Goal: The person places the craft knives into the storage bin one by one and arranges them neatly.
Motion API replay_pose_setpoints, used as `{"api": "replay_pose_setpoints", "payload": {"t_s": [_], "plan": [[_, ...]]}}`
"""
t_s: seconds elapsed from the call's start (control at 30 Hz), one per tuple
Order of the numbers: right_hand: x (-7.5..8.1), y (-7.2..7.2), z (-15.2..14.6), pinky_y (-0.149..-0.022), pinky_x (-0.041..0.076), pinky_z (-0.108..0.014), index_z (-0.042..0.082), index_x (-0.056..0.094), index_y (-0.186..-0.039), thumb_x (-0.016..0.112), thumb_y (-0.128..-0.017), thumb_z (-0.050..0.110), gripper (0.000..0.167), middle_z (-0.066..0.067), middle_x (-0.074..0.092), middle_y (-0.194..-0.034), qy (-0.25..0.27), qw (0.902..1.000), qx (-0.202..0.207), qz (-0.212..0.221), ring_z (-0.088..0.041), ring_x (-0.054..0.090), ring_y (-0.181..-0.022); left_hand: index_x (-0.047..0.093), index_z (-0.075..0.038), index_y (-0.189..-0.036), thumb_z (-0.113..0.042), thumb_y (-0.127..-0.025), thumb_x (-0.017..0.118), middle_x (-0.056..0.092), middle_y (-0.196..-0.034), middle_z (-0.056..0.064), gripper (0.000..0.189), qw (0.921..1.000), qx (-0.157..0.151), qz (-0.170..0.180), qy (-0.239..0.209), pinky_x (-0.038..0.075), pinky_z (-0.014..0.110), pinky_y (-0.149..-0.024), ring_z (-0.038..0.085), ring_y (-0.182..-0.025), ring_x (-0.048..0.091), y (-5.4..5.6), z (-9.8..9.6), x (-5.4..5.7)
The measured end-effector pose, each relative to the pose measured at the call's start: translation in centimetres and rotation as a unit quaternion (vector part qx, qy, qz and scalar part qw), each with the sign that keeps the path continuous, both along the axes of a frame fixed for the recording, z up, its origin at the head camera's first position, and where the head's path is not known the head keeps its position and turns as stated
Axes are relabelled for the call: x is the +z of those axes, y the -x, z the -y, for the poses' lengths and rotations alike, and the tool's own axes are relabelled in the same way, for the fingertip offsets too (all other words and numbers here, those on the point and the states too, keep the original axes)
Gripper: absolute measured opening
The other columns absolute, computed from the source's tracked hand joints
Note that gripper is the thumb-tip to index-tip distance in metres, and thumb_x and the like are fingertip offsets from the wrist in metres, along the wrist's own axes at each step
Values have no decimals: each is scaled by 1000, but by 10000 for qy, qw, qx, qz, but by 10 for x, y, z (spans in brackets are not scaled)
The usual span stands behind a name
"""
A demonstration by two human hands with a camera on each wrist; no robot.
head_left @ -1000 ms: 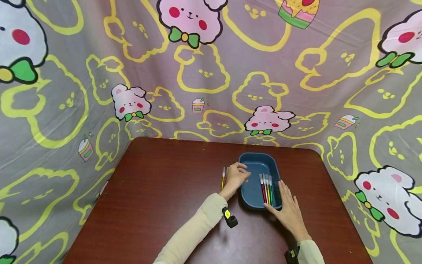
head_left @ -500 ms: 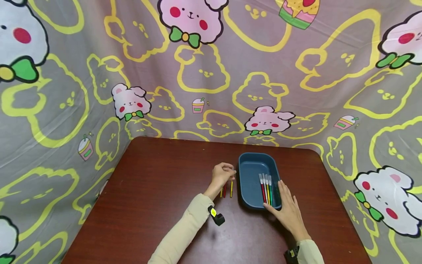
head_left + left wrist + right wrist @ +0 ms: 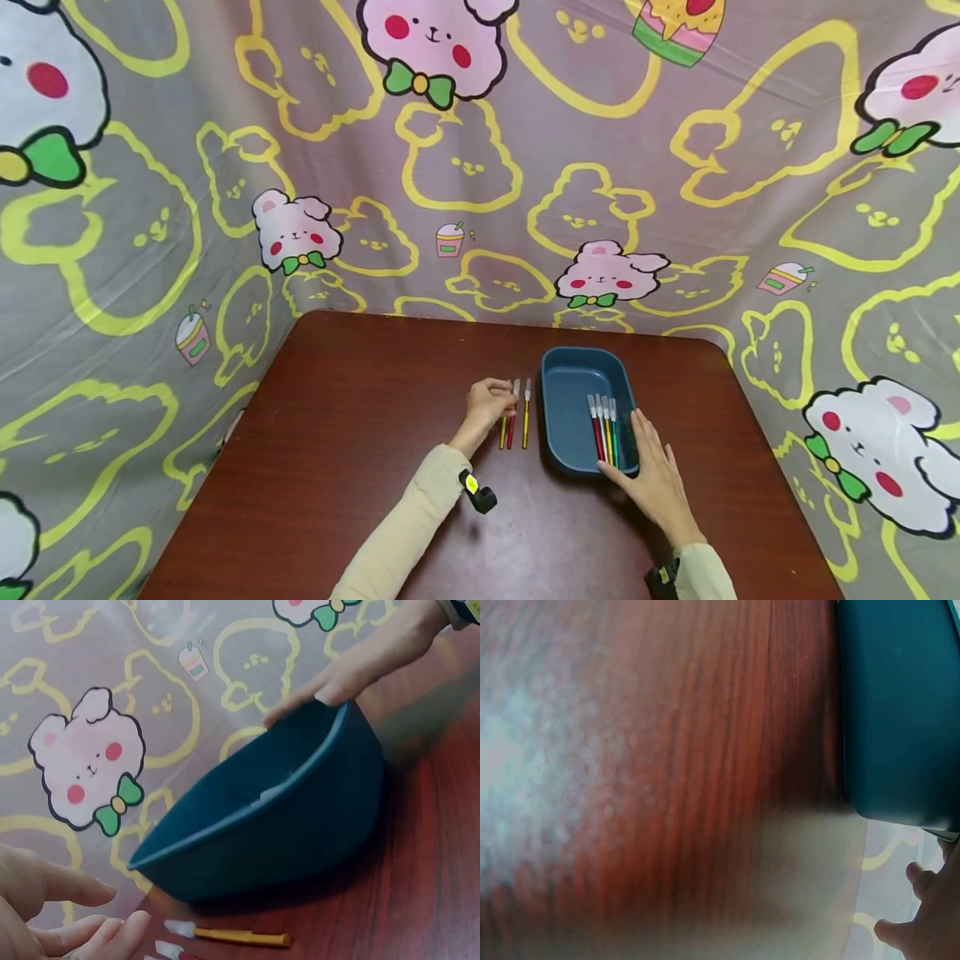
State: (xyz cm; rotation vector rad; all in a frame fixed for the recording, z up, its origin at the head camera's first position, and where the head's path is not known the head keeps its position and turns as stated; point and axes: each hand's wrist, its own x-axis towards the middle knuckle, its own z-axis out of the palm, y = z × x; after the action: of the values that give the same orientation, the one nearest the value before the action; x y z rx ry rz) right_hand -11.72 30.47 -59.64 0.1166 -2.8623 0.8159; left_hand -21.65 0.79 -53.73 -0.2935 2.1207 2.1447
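My left hand (image 3: 483, 410) hovers over the left side of three craft knives with pale translucent caps. In the left wrist view, the left hand's thumb and fingers (image 3: 56, 885) are apart with nothing between them. One yellow knife (image 3: 527, 421) lies to the right; a red knife (image 3: 512, 432) and another yellow knife (image 3: 502, 435) lie partly beneath the hand. My right hand (image 3: 660, 483) rests on the near right corner of a blue plastic tray (image 3: 551, 429), fingers straight along its side. Inside, several capped knives (image 3: 604, 433) in red, yellow and green lie side by side.
The brown wooden table (image 3: 375, 400) has a glossy surface and rounded far corners. A grey cartoon-print curtain (image 3: 480, 192) surrounds it on the far side, left and right. Black camera straps (image 3: 478, 493) sit on both wrists.
My left hand has moved left from the tray's left edge to the loose knives, uncovering the right-hand yellow one. The right hand and tray have stayed in place.
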Motion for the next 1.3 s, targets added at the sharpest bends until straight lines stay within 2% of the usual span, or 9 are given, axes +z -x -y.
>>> {"api": "replay_pose_setpoints", "payload": {"t_s": [0.17, 0.27, 0.5, 0.6, 0.83, 1.1, 1.3], "plan": [[0, 0, 0, -118, 17, -77, 11, 16, -170, 78, -88, 58, 113, -22, 23, -172, 23, 10000, -11, 12, -48, 24, -155, 64, 19, -114, 15, -86, 73, 68, -82, 11, 30, 9999, 55, 153, 0, 65, 37, -68, 14, -61, 66, 0, 5, -7], [0, 0, 0, -118, 16, -76, 11, 16, -170, 78, -88, 58, 113, -22, 23, -172, 33, 10000, -15, 17, -48, 24, -155, 64, 19, -113, 15, -86, 72, 70, -81, 13, 28, 9998, 88, 197, 58, 63, 32, -64, 12, -61, 66, 0, 7, -12], [-1, 0, 1, -118, 16, -76, 12, 15, -170, 78, -88, 58, 114, -22, 23, -172, 49, 10000, -13, 34, -48, 24, -155, 68, 15, -110, 11, -85, 74, 75, -89, 22, 26, 9985, 164, 283, 443, 63, 33, -62, 22, -68, 71, 0, 9, -20], [-1, 0, 1, -117, 16, -77, 13, 14, -171, 78, -88, 58, 114, -21, 22, -172, 58, 10000, -6, 42, -47, 24, -155, 70, 13, -108, 10, -85, 75, 76, -90, 23, 24, 9973, 234, 351, 605, 61, 30, -58, 26, -70, 73, 0, 11, -22], [-2, 0, 0, -117, 17, -77, 13, 14, -171, 78, -89, 57, 113, -21, 22, -172, 64, 10000, -7, 8, -47, 25, -155, 70, 13, -107, 12, -83, 71, 75, -89, 26, 24, 9967, 293, 358, 664, 59, 25, -54, 21, -66, 70, 1, 11, -30], [-3, 0, 0, -117, 17, -77, 12, 15, -170, 79, -88, 57, 113, -21, 22, -172, 68, 10000, 14, -3, -46, 25, -155, 71, 12, -102, 13, -79, 71, 71, -71, 9, 23, 9955, 418, 237, 812, 58, 26, -51, 20, -60, 69, 3, 8, -42], [-3, 1, 0, -117, 17, -78, 13, 15, -171, 79, -88, 57, 113, -21, 22, -172, 83, 10000, 11, -17, -46, 26, -155, 73, 10, -98, 13, -75, 71, 71, -70, 10, 24, 9930, 553, 176, 1024, 55, 23, -47, 14, -55, 65, 4, 5, -44]]}}
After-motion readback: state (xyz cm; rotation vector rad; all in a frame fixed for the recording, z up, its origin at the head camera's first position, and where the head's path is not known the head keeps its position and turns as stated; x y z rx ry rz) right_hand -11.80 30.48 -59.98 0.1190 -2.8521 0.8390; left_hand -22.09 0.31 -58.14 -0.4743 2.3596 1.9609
